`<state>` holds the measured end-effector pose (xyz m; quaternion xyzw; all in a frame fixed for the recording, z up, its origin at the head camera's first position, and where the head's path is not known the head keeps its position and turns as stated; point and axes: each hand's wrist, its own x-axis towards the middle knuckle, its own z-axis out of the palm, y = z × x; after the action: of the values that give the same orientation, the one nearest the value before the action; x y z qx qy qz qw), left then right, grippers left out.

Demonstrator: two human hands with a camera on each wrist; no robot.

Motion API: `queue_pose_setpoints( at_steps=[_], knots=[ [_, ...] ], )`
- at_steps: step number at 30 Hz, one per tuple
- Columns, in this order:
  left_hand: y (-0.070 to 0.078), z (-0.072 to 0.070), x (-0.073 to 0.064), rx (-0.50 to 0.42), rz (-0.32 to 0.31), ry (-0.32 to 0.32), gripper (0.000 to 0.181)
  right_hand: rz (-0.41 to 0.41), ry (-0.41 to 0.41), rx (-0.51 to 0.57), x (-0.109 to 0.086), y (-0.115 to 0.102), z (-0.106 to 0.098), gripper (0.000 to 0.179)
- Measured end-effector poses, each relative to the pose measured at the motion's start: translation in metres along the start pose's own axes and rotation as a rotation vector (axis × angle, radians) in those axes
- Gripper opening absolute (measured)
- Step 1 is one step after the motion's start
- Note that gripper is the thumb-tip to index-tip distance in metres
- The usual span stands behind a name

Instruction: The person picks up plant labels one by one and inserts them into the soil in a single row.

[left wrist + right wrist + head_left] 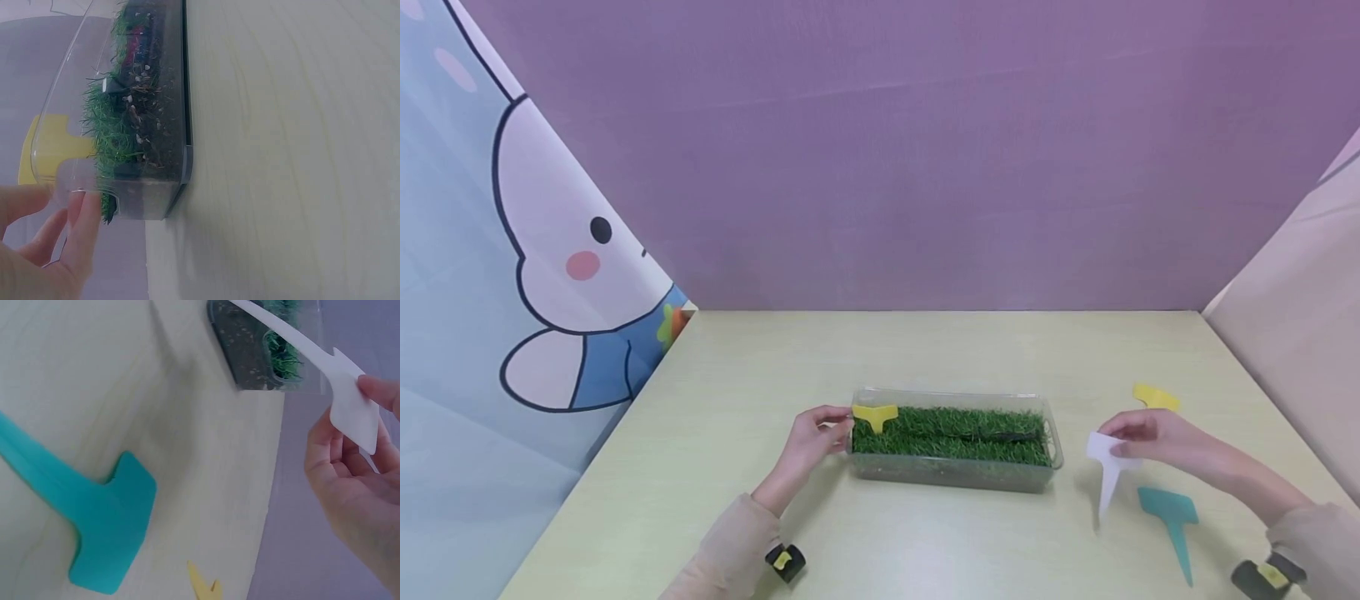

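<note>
A clear plastic planter box (955, 473) holds dark soil topped with green artificial grass (955, 446). My left hand (811, 442) grips its left end, with the fingertips at the handle cutout and the thumb by the rim. Just inside that end, a yellow T-shaped plant label (875, 416) stands upright in the grass. My right hand (1157, 437) pinches a white plant label (1107, 458) by its wide head, stem pointing down, to the right of the box. In the right wrist view the thumb lies on the face of the white label (353, 403).
Near my right hand, a teal plant label (1172, 512) lies on the pale wooden table (760, 358). Beyond the hand is another yellow label (1156, 397), partly hidden. A purple backdrop (880, 167) rises behind the table, with printed cloth (460, 333) on the left.
</note>
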<state>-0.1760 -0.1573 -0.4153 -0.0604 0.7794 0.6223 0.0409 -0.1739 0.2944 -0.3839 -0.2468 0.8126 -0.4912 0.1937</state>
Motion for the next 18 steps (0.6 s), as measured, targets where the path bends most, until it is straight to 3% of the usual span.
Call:
queue_pose_setpoints(
  at_steps=[5, 18],
  knots=[
    [0.001, 0.0, -0.001, -0.002, 0.001, -0.003, 0.023, 0.036, 0.081, -0.032, 0.001, -0.013, -0.001, 0.017],
    [0.001, 0.0, 0.0, -0.002, -0.004, 0.002, 0.023, -0.001, 0.22, -0.084, 0.012, -0.054, -0.001, 0.018]
  ],
)
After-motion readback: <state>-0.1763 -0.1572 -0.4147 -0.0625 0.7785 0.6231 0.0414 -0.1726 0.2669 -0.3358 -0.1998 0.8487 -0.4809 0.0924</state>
